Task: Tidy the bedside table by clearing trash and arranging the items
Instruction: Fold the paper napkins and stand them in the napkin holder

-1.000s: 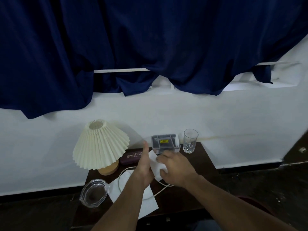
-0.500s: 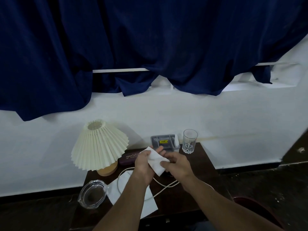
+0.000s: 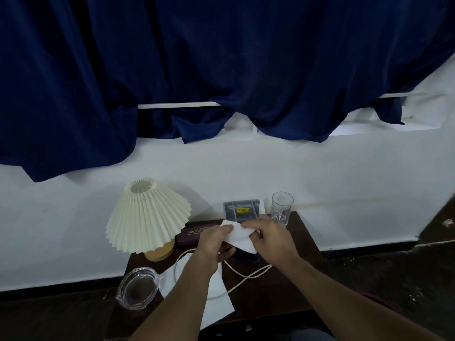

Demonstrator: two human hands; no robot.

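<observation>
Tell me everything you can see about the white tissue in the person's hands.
The tissue is a thin white sheet that looks like soft paper, slightly creased and folded, with one corner hanging down. It is held up above the dark table, in front of the grey box. The left hand pinches its left edge and the right hand its right edge. Nothing else appears to touch it.
</observation>
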